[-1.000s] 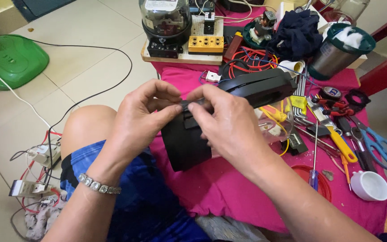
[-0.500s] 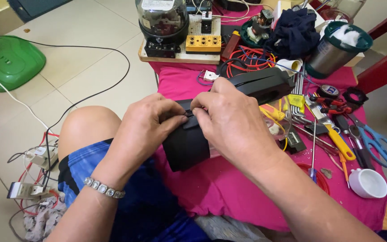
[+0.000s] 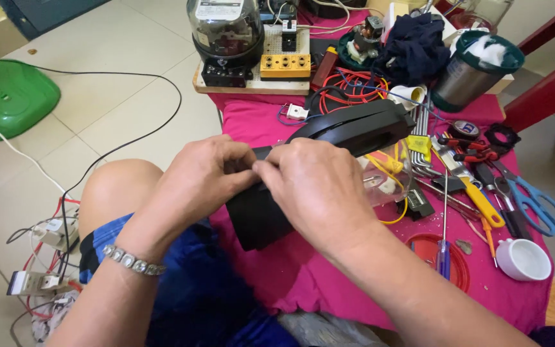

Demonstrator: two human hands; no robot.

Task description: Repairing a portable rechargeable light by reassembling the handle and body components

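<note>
At the near edge of the table (image 3: 329, 283), which is draped in a magenta cloth, a black plastic appliance housing (image 3: 258, 218) is gripped from both sides: the left hand (image 3: 203, 177) is closed on its upper left corner, and the right hand (image 3: 316, 189) is pressed over its top, fingertips of both hands meeting at one small spot on the rim. A metal bracelet (image 3: 133, 260) is worn on the left wrist. Just beyond the hands a curved black cover (image 3: 361, 125) is seen. To the right a screwdriver (image 3: 443, 225), a white cup (image 3: 529, 259) and blue scissors (image 3: 537, 202) are laid out. Farther back an electricity meter (image 3: 226, 32) and red wire coils (image 3: 354, 87) are placed
</note>
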